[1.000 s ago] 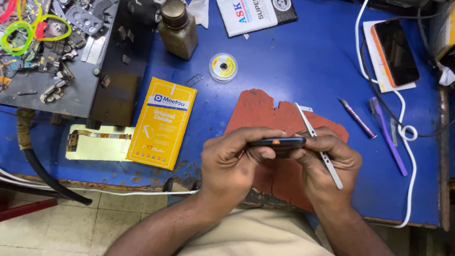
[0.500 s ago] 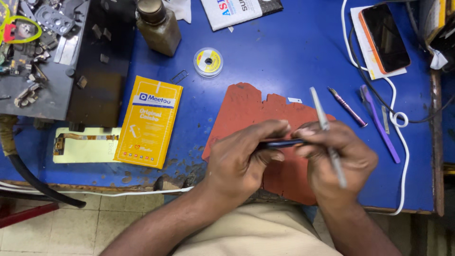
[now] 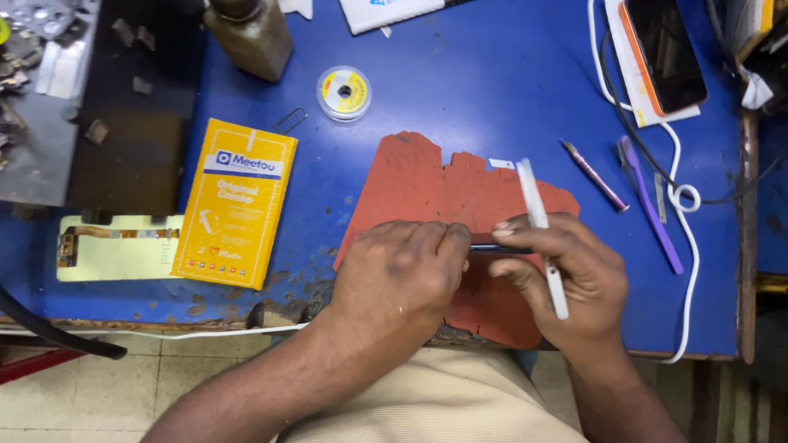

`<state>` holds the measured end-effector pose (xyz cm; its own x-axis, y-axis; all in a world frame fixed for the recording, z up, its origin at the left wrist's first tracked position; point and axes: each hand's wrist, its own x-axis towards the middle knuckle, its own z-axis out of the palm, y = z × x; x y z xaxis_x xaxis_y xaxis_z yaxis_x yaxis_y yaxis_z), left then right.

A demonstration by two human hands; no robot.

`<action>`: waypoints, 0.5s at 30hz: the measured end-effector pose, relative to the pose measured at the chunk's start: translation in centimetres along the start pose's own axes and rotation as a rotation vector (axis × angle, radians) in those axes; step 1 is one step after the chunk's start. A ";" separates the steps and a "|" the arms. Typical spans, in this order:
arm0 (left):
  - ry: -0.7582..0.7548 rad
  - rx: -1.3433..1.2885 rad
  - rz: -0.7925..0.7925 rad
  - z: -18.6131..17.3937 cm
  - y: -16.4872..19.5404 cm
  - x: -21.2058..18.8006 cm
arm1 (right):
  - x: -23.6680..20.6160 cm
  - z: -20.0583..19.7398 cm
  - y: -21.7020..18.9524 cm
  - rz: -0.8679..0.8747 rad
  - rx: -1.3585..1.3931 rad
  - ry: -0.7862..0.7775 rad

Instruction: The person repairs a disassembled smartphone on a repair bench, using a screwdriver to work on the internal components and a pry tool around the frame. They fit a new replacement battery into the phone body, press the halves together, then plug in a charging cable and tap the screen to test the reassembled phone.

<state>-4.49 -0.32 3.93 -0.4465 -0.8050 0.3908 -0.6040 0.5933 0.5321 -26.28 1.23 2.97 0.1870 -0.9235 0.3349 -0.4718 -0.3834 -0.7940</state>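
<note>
Open blue table (image 3: 492, 90) is left at twelve o'clock of the hands (image 3: 484, 271); passage is hemmed by a solder spool (image 3: 344, 92) at eleven, a yellow box (image 3: 236, 201) at nine, pens (image 3: 593, 174) and white cable (image 3: 681, 197) at two.

- The dark phone (image 3: 499, 246), seen edge-on between both hands, shows less than it did: the left hand (image 3: 402, 275) has closed further over it, so only a short strip pokes out between the fingers.
- The right hand (image 3: 566, 275) has rolled a little, and the white tool (image 3: 542, 234) it grips now lies nearly upright across the knuckles, its upper tip over the red mat (image 3: 427, 184).
- The hands seem to have drawn slightly closer together, though the shifting camera makes that hard to judge.
- The bench has slid upward in view; the bottle (image 3: 250, 37) and the white packet (image 3: 394, 10) are now cut by the top edge.
</note>
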 end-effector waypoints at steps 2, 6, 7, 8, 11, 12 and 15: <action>-0.061 0.068 0.027 0.3 0.2 0.0 | 0.1 0.0 -0.2 -0.013 -0.055 -0.008; -0.119 0.103 0.030 0.6 0.4 0.2 | -0.2 0.7 0.1 -0.013 -0.094 0.008; -0.101 0.082 0.042 0.4 0.3 0.2 | -0.3 0.8 0.2 -0.009 -0.094 0.014; -0.085 0.060 0.054 0.1 0.2 0.2 | -0.5 0.8 0.3 -0.004 -0.094 0.019; -0.049 -0.032 0.052 -1.4 -0.6 -0.2 | -1.0 0.9 0.7 0.045 -0.072 0.029; -0.039 -0.068 0.046 -1.8 -1.0 -0.4 | -1.1 0.9 0.8 0.066 -0.062 0.032; -0.043 -0.217 -0.079 -2.2 -2.1 -1.3 | -1.2 0.8 0.9 0.034 -0.051 0.027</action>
<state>-1.20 -0.52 3.91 -0.4344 -0.8451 0.3116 -0.4839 0.5108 0.7106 -26.24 2.02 1.50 0.1470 -0.9352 0.3221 -0.5211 -0.3500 -0.7784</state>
